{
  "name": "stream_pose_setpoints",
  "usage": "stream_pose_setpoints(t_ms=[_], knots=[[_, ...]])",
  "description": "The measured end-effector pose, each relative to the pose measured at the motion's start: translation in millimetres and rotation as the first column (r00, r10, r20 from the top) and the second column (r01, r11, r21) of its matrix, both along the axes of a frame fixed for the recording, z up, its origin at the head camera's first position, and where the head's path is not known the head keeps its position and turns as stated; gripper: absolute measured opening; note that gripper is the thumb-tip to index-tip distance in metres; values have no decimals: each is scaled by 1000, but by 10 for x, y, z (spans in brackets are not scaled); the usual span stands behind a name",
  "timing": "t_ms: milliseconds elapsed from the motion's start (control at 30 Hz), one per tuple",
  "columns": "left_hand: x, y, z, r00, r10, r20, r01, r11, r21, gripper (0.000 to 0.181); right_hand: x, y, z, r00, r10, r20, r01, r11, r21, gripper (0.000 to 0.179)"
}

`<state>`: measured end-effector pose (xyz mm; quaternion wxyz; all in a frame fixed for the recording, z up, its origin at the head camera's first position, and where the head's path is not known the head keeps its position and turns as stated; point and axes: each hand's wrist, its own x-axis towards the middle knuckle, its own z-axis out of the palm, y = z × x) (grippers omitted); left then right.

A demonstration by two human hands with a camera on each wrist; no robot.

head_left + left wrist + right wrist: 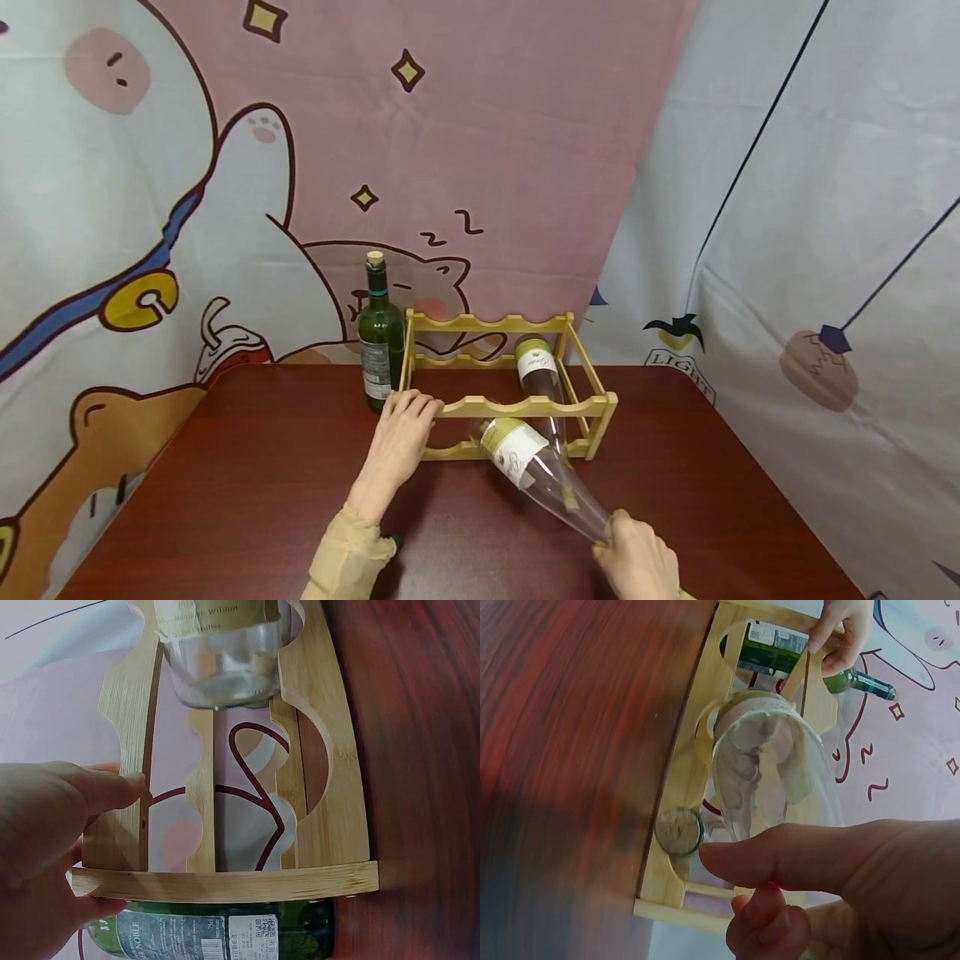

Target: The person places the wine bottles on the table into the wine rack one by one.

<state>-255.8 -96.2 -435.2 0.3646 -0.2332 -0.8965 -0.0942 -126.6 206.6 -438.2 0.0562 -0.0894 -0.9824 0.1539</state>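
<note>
At one corner, left hand (397,435) grips wooden wine rack (525,407). Right hand (641,557) grasps clear wine bottle (534,475), concealing its mouth.

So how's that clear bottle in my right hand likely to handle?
The clear bottle looks empty, so it's probably light for its size. Your right hand grips it near the narrow neck, so the wide base may want to swing down. Its smooth, round body would likely roll if laid on the table.
</note>
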Motion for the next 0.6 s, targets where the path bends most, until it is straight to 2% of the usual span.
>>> stream_pose_setpoints(t_ms=[367, 600], knots=[[2, 1, -1, 1000, -9, -6, 9, 1000, -4, 29, -68, -171, -31, 998, 3, -67, -4, 1000, -24, 27], [-4, -9, -9, 1000, -12, -15, 12, 1000, -2, 30, -117, -206, -46, 994, 45, -98, -48, 998, -27, 29]])
